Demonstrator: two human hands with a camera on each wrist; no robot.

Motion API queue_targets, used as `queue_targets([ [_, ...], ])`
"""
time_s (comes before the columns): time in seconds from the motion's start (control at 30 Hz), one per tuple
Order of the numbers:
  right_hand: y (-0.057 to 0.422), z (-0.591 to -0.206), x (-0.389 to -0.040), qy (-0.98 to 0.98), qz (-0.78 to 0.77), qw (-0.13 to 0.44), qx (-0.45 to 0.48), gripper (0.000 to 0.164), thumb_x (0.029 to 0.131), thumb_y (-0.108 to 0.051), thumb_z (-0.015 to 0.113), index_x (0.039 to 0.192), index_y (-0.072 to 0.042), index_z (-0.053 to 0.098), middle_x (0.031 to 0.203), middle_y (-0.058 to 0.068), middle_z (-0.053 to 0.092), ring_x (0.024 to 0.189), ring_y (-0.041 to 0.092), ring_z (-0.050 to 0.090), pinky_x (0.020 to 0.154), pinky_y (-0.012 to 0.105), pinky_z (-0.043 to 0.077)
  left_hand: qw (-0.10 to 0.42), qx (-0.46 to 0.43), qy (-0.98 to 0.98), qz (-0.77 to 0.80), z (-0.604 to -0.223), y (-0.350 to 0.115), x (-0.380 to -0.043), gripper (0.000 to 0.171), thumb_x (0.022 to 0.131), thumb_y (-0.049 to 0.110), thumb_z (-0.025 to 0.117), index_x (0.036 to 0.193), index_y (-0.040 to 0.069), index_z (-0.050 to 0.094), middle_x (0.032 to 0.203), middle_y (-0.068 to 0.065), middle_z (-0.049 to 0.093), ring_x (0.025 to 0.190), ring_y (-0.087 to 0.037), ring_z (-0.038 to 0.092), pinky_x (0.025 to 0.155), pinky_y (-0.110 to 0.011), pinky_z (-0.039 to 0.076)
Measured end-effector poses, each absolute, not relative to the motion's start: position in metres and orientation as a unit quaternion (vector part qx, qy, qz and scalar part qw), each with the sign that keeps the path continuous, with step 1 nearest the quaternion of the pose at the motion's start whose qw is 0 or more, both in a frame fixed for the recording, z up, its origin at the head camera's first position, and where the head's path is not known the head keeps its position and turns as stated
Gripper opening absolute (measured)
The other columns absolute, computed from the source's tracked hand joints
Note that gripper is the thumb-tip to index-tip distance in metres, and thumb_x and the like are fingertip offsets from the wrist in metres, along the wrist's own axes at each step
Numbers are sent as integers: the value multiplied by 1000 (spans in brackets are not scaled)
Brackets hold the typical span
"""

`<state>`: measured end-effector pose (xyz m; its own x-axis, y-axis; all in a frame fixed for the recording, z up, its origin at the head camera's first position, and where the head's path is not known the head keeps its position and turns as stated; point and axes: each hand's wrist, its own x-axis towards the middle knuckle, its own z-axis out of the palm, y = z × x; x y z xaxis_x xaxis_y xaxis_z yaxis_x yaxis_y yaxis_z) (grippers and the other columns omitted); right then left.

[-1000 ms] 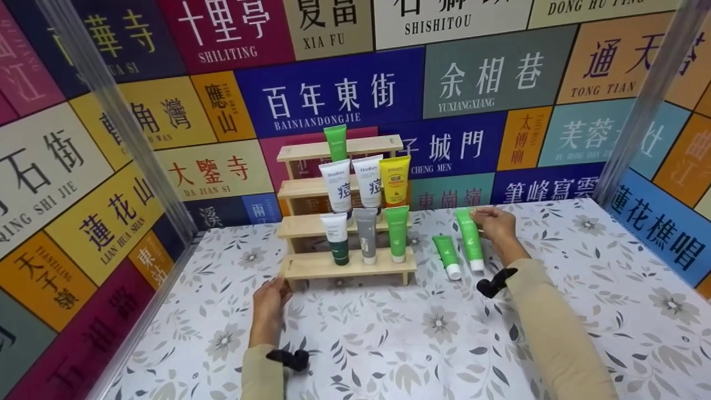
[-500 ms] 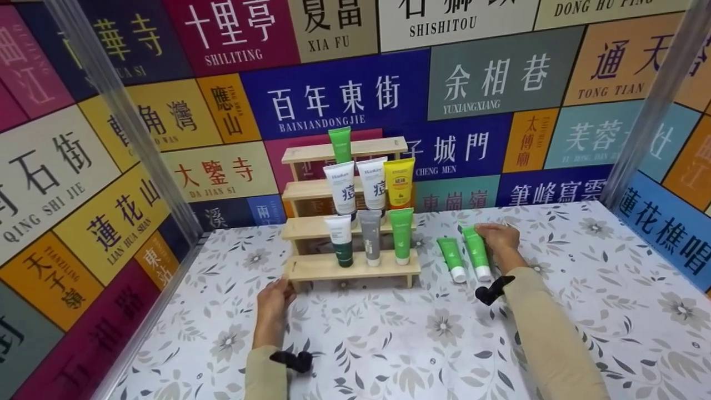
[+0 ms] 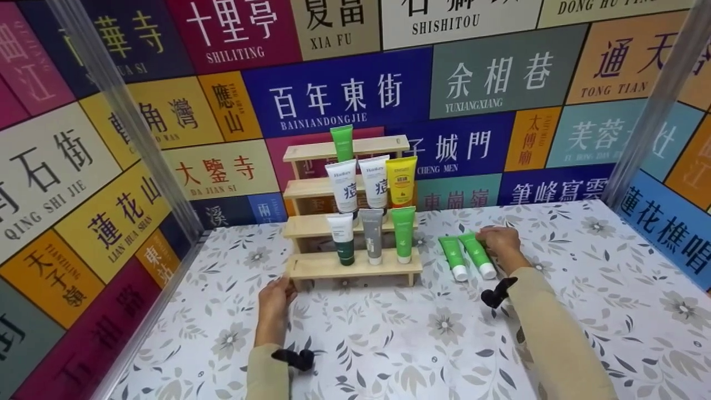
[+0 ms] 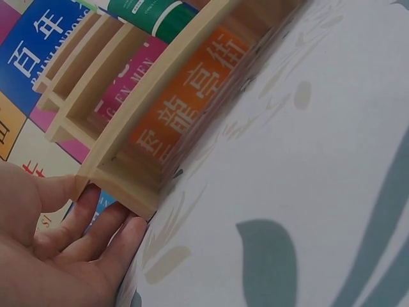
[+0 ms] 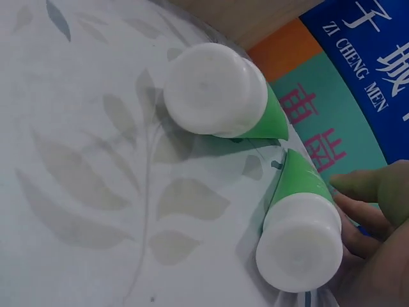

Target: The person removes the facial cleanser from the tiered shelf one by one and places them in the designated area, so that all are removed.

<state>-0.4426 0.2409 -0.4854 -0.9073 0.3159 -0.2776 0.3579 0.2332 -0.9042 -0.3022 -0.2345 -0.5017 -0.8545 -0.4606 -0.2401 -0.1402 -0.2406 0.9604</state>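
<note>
A stepped wooden display rack (image 3: pixel 355 270) stands on the table, bearing several upright squeeze tubes. My left hand (image 3: pixel 274 304) holds the left end of its lowest step; in the left wrist view the thumb (image 4: pixel 61 190) lies on the corner with the fingers against the leg. To the rack's right, two green tubes with white caps lie side by side, caps toward me. My right hand (image 3: pixel 501 244) pinches the flat far end of the right-hand green tube (image 3: pixel 476 253). The other green tube (image 3: pixel 453 255) lies just left of it, its cap (image 5: pixel 208 89) large in the right wrist view.
On the bottom step stand a white-and-dark-green tube (image 3: pixel 343 239), a grey tube (image 3: pixel 372 238) and a green tube (image 3: pixel 404 234). Above are two white tubes, a yellow tube (image 3: pixel 401 180) and a green tube (image 3: pixel 342 143) on top. A sign-covered wall (image 3: pixel 339 100) rises behind the flower-patterned table (image 3: pixel 389 344).
My right hand has lowered the green tube from a raised tilt down onto the table, close beside the other one. My left hand has stayed at the rack's end.
</note>
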Motion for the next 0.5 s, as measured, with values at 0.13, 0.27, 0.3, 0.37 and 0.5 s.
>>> queue_targets([
  [0.13,246,-479,-439,791,-572,76,202,34,90,-14,61,123,-5,60,93,-6,61,86,8,59,77,23,56,105,253,-610,-743,-501,-233,-303,37,104,21,53,128,-7,59,101,-10,68,92,-16,62,82,-25,55],
  [0.27,253,-475,-436,818,-535,138,160,45,90,-20,63,130,-3,56,117,4,63,110,17,61,92,31,56,101,256,-612,-741,-501,-234,-303,37,105,21,53,128,-7,59,101,-9,68,94,-16,62,83,-25,55],
  [0.3,254,-475,-436,823,-527,152,148,50,90,-23,65,135,-3,54,126,7,61,118,20,59,95,33,55,102,256,-613,-741,-501,-234,-303,37,104,21,53,128,-7,60,101,-8,68,94,-16,62,83,-25,55],
  [0.37,257,-475,-435,832,-513,168,128,60,91,-27,68,142,-2,50,141,12,54,130,26,53,101,36,52,104,255,-610,-743,-502,-234,-303,37,104,21,53,127,-8,59,100,-8,68,94,-16,62,83,-26,55],
  [0.5,258,-475,-433,826,-518,176,137,66,91,-26,71,146,-1,45,150,16,47,137,30,48,105,39,51,108,249,-608,-746,-503,-234,-304,38,104,20,53,129,-9,59,98,-9,69,94,-17,64,84,-26,55],
])
